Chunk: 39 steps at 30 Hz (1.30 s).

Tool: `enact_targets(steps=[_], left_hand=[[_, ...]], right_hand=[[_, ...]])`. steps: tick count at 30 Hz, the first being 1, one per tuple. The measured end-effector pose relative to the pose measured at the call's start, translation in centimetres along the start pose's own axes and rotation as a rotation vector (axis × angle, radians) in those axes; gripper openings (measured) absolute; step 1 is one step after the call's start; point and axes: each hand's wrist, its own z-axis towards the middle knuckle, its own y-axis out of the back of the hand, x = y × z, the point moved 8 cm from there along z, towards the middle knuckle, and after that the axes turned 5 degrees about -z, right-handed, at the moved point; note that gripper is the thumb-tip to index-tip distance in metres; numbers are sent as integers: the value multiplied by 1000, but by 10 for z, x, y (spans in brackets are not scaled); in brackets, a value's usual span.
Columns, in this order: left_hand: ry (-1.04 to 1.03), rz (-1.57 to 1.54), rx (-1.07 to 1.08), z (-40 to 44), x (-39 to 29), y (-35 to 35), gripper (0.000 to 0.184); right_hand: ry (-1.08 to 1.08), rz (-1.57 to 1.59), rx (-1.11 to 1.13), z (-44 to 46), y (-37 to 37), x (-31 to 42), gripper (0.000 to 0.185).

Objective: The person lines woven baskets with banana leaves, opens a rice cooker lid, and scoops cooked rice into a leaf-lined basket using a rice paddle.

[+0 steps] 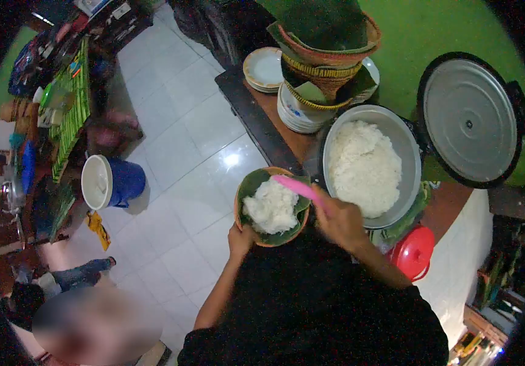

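A leaf-lined basket (304,227) with white rice (271,207) in it is held by my left hand (242,239), whose fingers close on its lower left rim. My right hand (339,223) grips a pink rice paddle (299,186); the paddle's blade lies over the rice at the basket's upper right. Just right of my right hand stands a large open cooker (414,177) holding more rice (365,168).
The cooker's raised lid (470,122) is at the right. Stacked baskets (323,73), plates (264,68) and bowls (299,113) stand behind the cooker. Below it sits a red lidded container (414,251). A blue bucket (127,182) is on the tiled floor; a person (82,274) is at lower left.
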Motion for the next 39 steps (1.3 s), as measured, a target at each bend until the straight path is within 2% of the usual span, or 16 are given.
enact_targets(steps=[1,3,5,7,13,14,15,18,21,22,25,27,32,35,36,39], left_hand=[[-5,-25,19,0,6,-1,24],[-75,-36,42,-5,-6,-2,23],[-85,-19,47,-6,-13,-2,22],[-38,22,25,-8,-14,0,21],[-87,-46,30,-2,13,2,21],[-108,-44,21,1,26,5,22],[-130,-42,12,4,31,6,24],[-35,-216,40,-4,28,5,19],[-67,-153,36,-3,35,7,19],[-58,-66,18,-10,18,4,19],[-94,80,0,-26,-29,2,19],[-213,10,37,-13,-7,2,20],[-210,-59,7,-16,-19,1,23],[-140,-108,32,-7,2,2,24],[-105,-149,43,-1,15,2,24],[-209,-162,36,4,23,3,33]], right_hand=[[-42,69,-30,0,19,-12,31],[-321,-113,99,-1,43,-55,30],[-316,-49,-81,0,61,-110,31],[-420,-293,67,-2,45,-180,29],[-596,-549,74,14,-37,-309,24],[-425,-573,128,20,-81,-321,23],[-254,-594,180,23,-116,-327,22],[-327,-433,316,36,-135,-309,19],[-252,-292,484,30,-128,-307,18],[-332,-273,619,29,-128,-305,20],[-324,-105,650,28,-111,-273,25],[-207,-123,715,20,-132,-284,27],[-73,-50,672,9,-123,-260,32],[-176,40,826,-7,-134,-262,33],[-120,40,777,-8,-128,-255,33],[-223,124,887,-26,-134,-259,35]])
